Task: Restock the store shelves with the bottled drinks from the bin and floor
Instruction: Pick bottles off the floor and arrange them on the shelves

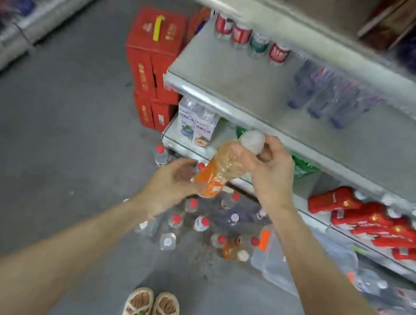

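Orange drink bottle [223,166], white cap, tilted, above floor bottles [202,223]

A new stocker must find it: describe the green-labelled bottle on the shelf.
Find the broad grey metal shelf, largely bare, above the red packs. At its far left rear stands a row of four bottles. The green-labelled bottle is third from the left; its neighbours wear red labels.
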A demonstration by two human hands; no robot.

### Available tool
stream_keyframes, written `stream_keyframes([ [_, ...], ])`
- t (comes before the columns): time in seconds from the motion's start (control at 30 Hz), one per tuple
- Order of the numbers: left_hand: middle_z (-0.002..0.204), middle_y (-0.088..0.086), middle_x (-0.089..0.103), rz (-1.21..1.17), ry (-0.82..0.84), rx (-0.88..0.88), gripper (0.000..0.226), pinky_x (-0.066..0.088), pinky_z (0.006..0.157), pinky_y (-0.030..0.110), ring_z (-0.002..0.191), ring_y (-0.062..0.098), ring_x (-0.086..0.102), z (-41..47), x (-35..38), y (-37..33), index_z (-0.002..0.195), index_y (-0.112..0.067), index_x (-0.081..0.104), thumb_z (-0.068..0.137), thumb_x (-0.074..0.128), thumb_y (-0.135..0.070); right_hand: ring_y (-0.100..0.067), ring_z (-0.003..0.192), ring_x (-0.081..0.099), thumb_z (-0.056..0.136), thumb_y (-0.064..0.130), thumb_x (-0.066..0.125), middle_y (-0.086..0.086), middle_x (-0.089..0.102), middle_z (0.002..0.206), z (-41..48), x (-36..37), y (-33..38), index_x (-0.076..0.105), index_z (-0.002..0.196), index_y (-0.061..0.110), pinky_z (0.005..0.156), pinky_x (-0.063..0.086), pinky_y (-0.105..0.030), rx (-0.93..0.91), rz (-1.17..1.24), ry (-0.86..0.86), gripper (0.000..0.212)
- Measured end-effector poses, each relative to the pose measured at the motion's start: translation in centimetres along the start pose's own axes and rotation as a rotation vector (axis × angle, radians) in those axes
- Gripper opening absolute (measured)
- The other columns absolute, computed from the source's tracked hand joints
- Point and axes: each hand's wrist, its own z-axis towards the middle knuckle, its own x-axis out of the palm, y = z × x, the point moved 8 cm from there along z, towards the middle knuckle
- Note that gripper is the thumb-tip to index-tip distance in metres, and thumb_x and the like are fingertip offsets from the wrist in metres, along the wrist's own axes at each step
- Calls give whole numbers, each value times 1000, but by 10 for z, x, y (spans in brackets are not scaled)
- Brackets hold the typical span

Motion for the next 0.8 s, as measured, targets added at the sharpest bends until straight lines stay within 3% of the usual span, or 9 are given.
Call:
stream_keyframes([
  [0.1, 111, -6, 58, 47, -35, 129, 65, 47, 80, 14, 97, 7, 58, -13, -8, -83, 127, -20, 52, 71, 83, -18, 0, 68, 57, 71, 26, 84, 8, 64, 76, 14, -21, 100, 61, 84, 21, 68, 49, -22, -127, 9, -8, 27],
  [0.2, 112, -19, 58, 81, -52, 267, 72, 43, 84, 14, 102, -2, 55, -26, -15, -161, 116, -34, 52, 53, 86, -38, 1, 63, 50, 72, 31, 82, 10, 59, 72, 20, -42, 192, 61, 83, 17, 60, 39, -15, -238, -19, -29, 28],
  [0.3, 107, -18, 60, 123, -54, 373, 60, 41, 78, 6, 96, -9, 55, -35, -18, -223, 114, -30, 52, 66, 85, -16, -6, 63, 49, 71, 46, 80, 7, 61, 71, 23, -58, 262, 62, 80, 19, 52, 37, -19, -325, -103, -66, 34],
  [0.37, 107, -10, 63, 150, -76, 432, 57, 43, 78, 5, 95, -2, 58, -39, -22, -256, 116, -23, 54, 68, 83, -11, -6, 63, 50, 69, 49, 80, 4, 64, 72, 24, -65, 299, 65, 82, 15, 59, 41, -25, -369, -126, -97, 39],
  [0.47, 105, -5, 67, 166, -114, 489, 56, 46, 82, 12, 95, 7, 62, -41, -32, -293, 113, -16, 59, 64, 86, -13, -2, 59, 47, 66, 51, 81, 11, 59, 66, 33, -68, 335, 64, 75, 17, 62, 42, -27, -397, -147, -116, 39],
  [0.6, 96, -10, 68, 225, -120, 503, 51, 48, 78, 19, 90, 4, 62, -25, -44, -323, 103, -20, 62, 59, 89, -23, -2, 62, 51, 62, 54, 81, 11, 61, 66, 49, -64, 364, 66, 75, 20, 63, 43, -27, -424, -178, -114, 40],
  [0.8, 92, -6, 69, 300, -55, 507, 52, 53, 79, 31, 86, 13, 64, 33, -54, -342, 97, -18, 63, 54, 90, -30, -10, 83, 67, 65, 48, 82, 4, 72, 88, 93, -58, 354, 69, 93, 20, 75, 55, -31, -360, -112, -83, 42],
])
